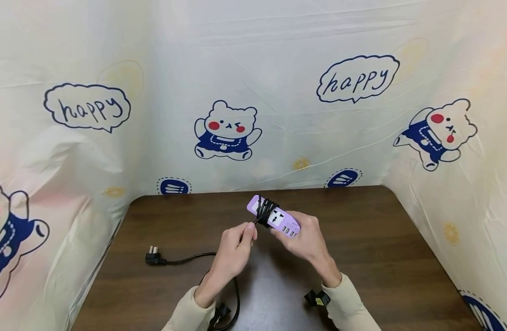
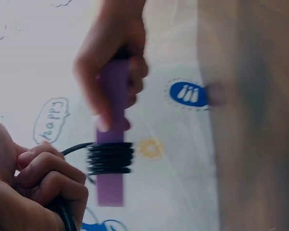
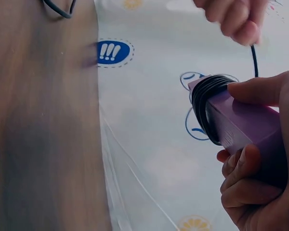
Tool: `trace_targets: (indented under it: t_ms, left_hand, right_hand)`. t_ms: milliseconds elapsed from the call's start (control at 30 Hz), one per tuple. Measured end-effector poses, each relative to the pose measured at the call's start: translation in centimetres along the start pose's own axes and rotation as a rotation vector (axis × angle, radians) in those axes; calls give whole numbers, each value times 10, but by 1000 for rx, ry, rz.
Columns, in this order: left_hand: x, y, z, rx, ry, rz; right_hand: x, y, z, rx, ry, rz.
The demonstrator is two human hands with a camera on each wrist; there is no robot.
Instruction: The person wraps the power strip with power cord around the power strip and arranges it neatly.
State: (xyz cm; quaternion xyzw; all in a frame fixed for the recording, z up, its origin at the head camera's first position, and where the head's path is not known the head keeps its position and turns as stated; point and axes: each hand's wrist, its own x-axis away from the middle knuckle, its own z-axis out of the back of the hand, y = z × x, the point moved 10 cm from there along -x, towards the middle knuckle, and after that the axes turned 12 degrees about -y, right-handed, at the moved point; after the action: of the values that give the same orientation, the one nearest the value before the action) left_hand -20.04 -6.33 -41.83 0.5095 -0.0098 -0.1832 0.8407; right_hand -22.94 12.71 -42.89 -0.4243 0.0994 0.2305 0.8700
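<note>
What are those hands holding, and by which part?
The right hand grips the power strip by its USB end; the left hand holds the cord near its windings.

The cord (image 1: 238,294) was partly hidden by the left arm (image 1: 208,286), the strip (image 1: 277,216) by the right hand (image 1: 306,236).

Power strip (image 1: 278,219) nearer in wrist views

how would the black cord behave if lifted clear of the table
The black cord is probably flexible, as it wraps closely round the purple power strip. The stretch on the table curves loosely, so it would likely sag. The plug looks chunky beside the thin cord, so it might swing.
</note>
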Motion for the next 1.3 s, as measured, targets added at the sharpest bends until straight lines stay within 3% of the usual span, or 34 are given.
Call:
trace_targets:
  t_ms: [100,233,467,767,933,1067,1200,1300]
  left_hand:
    - [5,-3,-2,22,24,-39]
    - [10,-9,-6,33,23,-48]
    - [21,-16,-17,21,-50,-113]
    - [33,-41,-23,-38,-97,-11]
    - [38,-39,-26,-49,-84,-123]
    - [42,-32,-35,-62,-129,-230]
    - [46,-31,-42,-46,-165,-271]
    - [48,-36,-42,-13,-171,-268]
  right_hand:
    - [-1,2,3,-17,-4,-12]
    - [1,5,4,-37,1,-33]
    - [3,12,11,-61,31,-94]
    - [5,19,22,-76,65,-137]
    - [6,20,29,-81,82,-144]
    - [5,20,32,-84,80,-150]
    - [3,20,32,-108,77,-166]
    - [3,18,28,-142,50,-185]
